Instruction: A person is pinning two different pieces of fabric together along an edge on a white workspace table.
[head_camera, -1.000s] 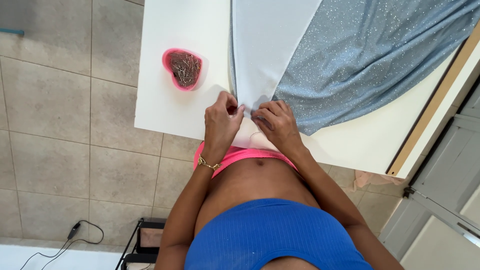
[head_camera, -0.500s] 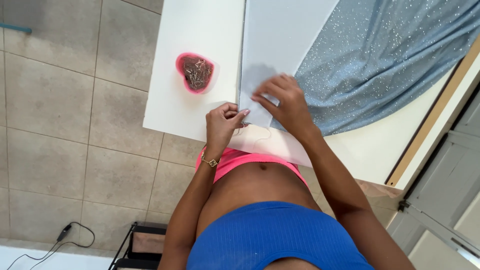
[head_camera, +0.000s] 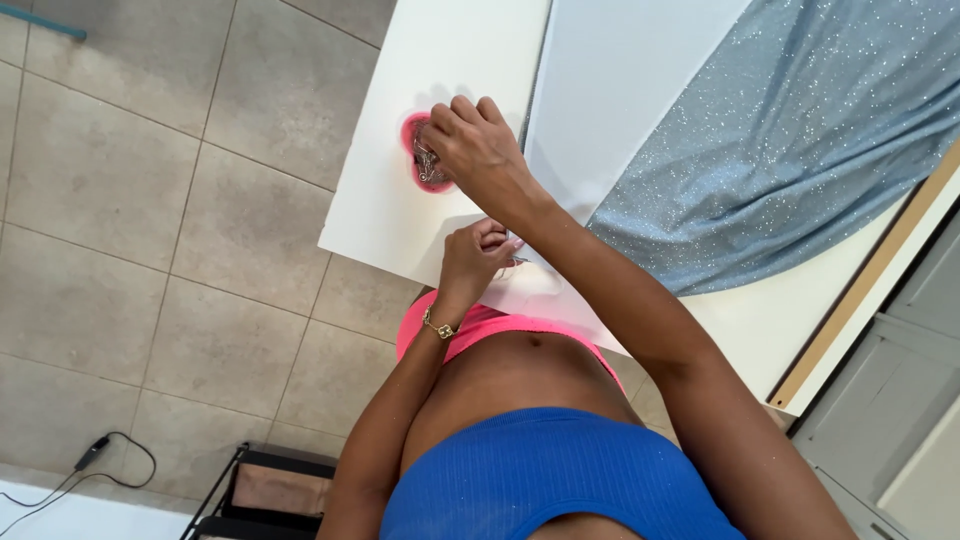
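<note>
Pink dish (head_camera: 412, 165) of pins near table's (head_camera: 380, 215) left edge, heart-like in outline, metal pins heaped inside. Right hand (head_camera: 478, 150) reaching across body, directly over dish, fingertips curled down into the pins; whether anything pinched yet, cannot tell, fingers bunched close and tips hidden against the heap. Dish thus straight below and slightly left of those fingers, touching or nearly so. Left hand (head_camera: 478, 258) nearer the body, at table's near edge, just right of and below dish, fingers drawn together on edge of white sheet (head_camera: 610, 90); something small and metallic glinting at its fingertips, too small to name. Sheet's long axis running away from body, up and slightly right. Farther right, glittery blue fabric (head_camera: 800, 130) draped over table, partly under sheet.
</note>
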